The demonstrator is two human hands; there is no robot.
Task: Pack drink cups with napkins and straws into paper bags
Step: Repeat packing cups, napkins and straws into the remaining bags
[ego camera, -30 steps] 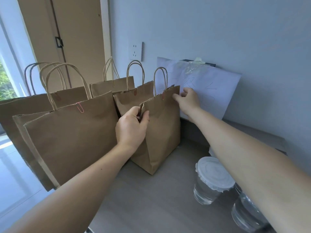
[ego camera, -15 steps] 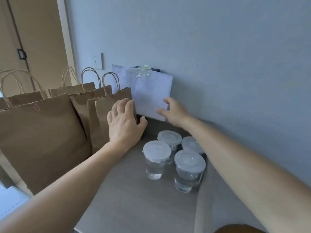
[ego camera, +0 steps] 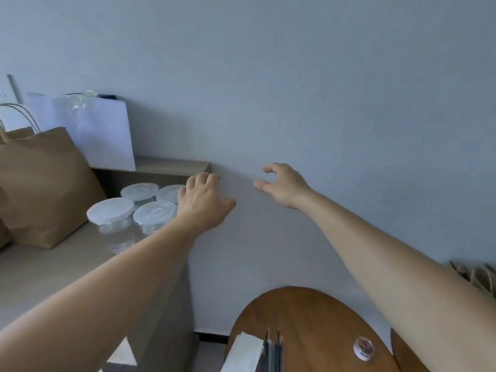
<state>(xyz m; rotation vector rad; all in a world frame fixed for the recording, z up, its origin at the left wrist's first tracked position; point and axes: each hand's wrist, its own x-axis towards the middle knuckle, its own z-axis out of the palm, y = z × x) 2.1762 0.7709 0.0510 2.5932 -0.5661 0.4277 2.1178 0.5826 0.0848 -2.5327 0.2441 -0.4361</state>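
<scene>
L hand (ego camera: 205,206) & R hand (ego camera: 285,187): both empty, fingers loosely curled.
Four lidded cups (ego camera: 154,214) stand on counter (ego camera: 53,264) btwn brown paper bag (ego camera: 45,183) & L hand.

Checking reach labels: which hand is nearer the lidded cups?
Left. The left hand is at the right edge of the lidded cups; the right hand is farther right, well clear.
</scene>
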